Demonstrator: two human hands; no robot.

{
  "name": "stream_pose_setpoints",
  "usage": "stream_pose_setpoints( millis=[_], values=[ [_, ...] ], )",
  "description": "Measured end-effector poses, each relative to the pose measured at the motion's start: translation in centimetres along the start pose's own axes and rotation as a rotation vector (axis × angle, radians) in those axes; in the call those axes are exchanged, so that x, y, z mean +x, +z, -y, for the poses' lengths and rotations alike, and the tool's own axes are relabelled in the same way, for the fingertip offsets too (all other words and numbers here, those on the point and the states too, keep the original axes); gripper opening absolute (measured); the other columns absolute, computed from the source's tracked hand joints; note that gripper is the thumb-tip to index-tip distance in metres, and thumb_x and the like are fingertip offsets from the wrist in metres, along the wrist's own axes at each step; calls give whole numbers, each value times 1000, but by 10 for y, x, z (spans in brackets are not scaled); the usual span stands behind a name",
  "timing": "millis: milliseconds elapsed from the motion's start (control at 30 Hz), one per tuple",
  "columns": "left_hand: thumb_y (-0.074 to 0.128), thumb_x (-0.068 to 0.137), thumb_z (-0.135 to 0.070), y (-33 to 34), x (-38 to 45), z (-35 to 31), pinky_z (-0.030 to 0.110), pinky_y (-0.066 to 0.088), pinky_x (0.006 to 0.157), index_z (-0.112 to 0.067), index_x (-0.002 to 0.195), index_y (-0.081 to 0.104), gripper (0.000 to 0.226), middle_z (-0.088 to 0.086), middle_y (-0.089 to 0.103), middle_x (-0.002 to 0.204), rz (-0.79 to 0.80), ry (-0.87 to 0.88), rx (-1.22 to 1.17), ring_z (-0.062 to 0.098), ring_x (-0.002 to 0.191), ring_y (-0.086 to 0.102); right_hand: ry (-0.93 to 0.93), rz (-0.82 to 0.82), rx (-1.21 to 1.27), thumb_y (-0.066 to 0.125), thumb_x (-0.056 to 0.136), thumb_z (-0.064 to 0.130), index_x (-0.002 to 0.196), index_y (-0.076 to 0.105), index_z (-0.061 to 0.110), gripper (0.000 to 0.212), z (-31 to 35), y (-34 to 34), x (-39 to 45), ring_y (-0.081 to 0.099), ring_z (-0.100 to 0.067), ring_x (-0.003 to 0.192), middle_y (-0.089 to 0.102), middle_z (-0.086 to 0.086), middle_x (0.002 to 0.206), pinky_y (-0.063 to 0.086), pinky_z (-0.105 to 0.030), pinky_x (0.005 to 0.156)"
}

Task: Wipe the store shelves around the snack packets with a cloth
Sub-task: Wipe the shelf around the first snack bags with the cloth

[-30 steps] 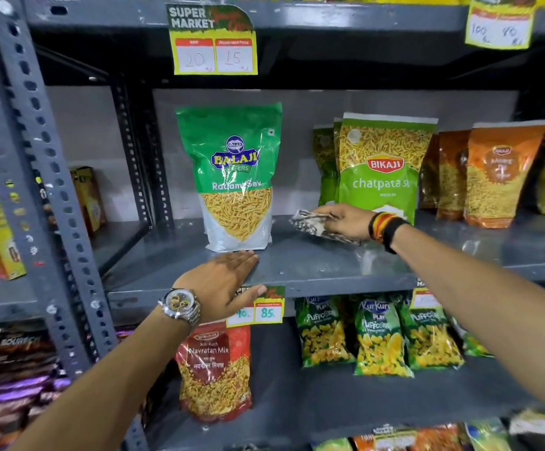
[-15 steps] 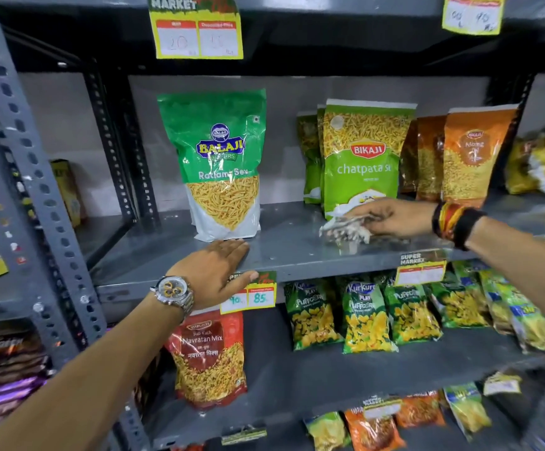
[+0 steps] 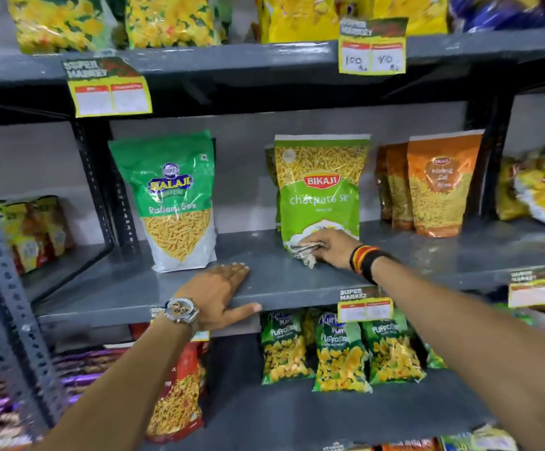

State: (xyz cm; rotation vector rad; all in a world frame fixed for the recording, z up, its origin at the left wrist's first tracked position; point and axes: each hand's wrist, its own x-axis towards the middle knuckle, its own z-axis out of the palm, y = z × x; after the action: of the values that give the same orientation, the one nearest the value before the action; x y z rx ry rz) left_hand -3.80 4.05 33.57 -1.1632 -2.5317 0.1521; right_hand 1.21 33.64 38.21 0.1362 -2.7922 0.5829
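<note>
Two bare hands work on a grey metal shelf stocked with upright snack packets. The right hand has its fingers curled closed around a small crumpled cloth, pressing it onto the shelf right at the foot of a light green Bikaji packet. The cloth appears to touch or nearly touch that packet's base. The left hand lies open and flat, palm down on the shelf's front edge, fingers spread on top and thumb hooked along the lip; it holds nothing. It rests just in front of a dark green Balaji packet, which stands apart to the left of the Bikaji one. Orange packets stand to the right, near the Bikaji packet.

The likeliest slip from here: a wiping stroke pushed too far back could nudge the Bikaji packet, which stands on a narrow base and would probably tip or slide against the packets behind it. A sweep to the right could catch the orange packets the same way. The yellow price tag clipped on the shelf edge below the right wrist could also be knocked loose by the forearm.
</note>
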Motion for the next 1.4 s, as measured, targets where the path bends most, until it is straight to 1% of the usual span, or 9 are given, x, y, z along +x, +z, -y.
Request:
stream_pose_setpoints(
  millis=[300,467,600,700,900,1000,1133,1267,1400],
  values=[
    [10,78,-93,1,-1,-5,40,28,122,-17,159,23,112,6,30,164,42,-63,-34,24,149,32,-82,189,83,51,95,5,129,58,17,37,12,-8,-35,57,-19,118,62,-4,129,43,-26,100],
    [33,90,-80,-5,-4,-9,39,29,119,-13,158,27,95,7,34,162,9,-39,-40,26,146,37,-35,394,88,46,97,3,131,53,29,43,27,-60,-88,54,7,44,67,27,72,39,-6,44],
    [36,92,-75,-8,-6,-14,38,32,117,-12,157,28,91,8,36,162,-16,-38,-39,27,144,39,86,187,84,51,95,5,134,52,23,42,15,-64,-41,58,-14,121,62,6,130,42,-20,93],
    [35,92,-76,-7,-5,-10,38,29,119,-12,158,27,92,8,34,162,-11,-26,-45,26,146,38,104,105,22,55,92,2,133,56,10,42,10,-25,-7,50,-29,130,53,-12,141,39,-25,98],
    [35,92,-76,-4,-5,-6,37,27,119,-10,158,27,93,10,34,162,-15,-1,-55,28,145,39,15,188,107,48,97,1,132,54,8,37,37,4,-26,57,-14,107,63,-6,121,35,8,65],
    [30,91,-78,-4,-6,-6,38,28,118,-9,157,27,96,10,34,162,1,-11,-55,29,144,39,2,341,85,48,98,8,132,53,28,39,35,-30,-72,61,6,73,65,24,98,44,0,61],
    [18,81,-87,-4,0,-7,38,24,121,-11,157,27,108,10,34,162,12,3,-51,29,145,36,95,191,50,49,98,9,131,53,35,42,3,-81,-91,56,4,42,64,14,101,45,-11,44],
    [20,82,-88,-11,25,-41,39,25,121,-13,158,25,107,8,33,163,-19,21,-67,28,147,34,153,29,33,51,96,7,133,54,25,41,-35,-96,-63,61,-13,114,64,-4,127,49,-28,96],
    [32,89,-81,-15,57,-90,41,28,120,-14,159,21,98,8,27,165,-4,20,-93,29,149,32,136,85,-4,52,94,2,128,59,14,37,-62,-84,-36,56,-24,119,63,-6,126,42,-33,101]
  ],
)
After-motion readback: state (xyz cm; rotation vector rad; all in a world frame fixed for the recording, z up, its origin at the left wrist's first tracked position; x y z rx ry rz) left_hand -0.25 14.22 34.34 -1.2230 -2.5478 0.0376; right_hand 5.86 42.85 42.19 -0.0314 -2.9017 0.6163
